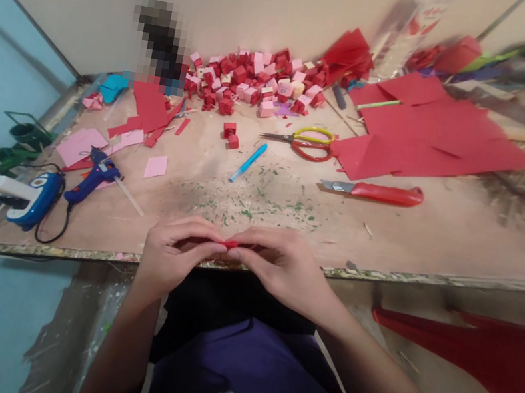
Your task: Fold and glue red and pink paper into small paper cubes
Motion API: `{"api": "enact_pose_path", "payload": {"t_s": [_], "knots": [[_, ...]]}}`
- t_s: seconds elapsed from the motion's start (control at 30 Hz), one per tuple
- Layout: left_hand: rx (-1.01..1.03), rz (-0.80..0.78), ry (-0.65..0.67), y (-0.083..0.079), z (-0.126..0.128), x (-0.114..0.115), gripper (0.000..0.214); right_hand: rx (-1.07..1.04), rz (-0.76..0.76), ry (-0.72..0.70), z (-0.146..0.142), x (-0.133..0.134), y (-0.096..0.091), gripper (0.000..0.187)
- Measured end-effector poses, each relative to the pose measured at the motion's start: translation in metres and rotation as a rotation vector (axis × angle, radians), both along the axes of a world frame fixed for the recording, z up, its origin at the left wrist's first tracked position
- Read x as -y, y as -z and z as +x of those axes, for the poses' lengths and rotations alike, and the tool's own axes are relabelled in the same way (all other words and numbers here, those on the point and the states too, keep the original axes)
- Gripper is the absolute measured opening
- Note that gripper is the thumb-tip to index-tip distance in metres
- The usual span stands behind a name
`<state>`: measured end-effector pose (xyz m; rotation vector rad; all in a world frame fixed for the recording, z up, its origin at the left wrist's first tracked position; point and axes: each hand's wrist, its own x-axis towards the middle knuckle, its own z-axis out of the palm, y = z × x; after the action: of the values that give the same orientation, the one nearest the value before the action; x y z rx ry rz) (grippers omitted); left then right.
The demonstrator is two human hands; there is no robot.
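Both my hands meet at the near edge of the wooden table [437,241]. My left hand [171,251] and my right hand [281,264] pinch a small red paper piece [231,244] between their fingertips. Only a sliver of the red piece shows; the rest is hidden by my fingers. Farther back lies a pile of small red and pink paper cubes [256,84].
Scissors [307,142], a red utility knife [380,192] and a blue pen [249,162] lie mid-table. Red paper sheets [430,135] cover the right. A blue glue gun [93,177] and a power strip [5,186] sit at the left. A red chair [490,372] stands at my right.
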<state>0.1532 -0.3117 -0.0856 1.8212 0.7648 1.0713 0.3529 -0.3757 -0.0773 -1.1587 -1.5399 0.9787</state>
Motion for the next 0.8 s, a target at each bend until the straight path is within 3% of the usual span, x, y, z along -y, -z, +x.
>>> {"api": "enact_pose_path", "payload": {"t_s": [0.43,0.67,0.8], "knots": [[-0.077,0.060,0.030,0.0022,-0.0002,0.0007,0.009,-0.044,-0.033,0.034,0.0001,-0.0025,0.0036,0.013],[-0.103,0.057,0.079,0.0026,-0.0023,0.0023,0.009,-0.029,-0.079,-0.020,0.0006,-0.0014,-0.0002,0.015],[-0.108,0.018,0.108,0.0041,-0.0010,0.0013,0.010,0.000,-0.001,-0.037,0.0013,-0.0006,0.0007,0.022]]}}
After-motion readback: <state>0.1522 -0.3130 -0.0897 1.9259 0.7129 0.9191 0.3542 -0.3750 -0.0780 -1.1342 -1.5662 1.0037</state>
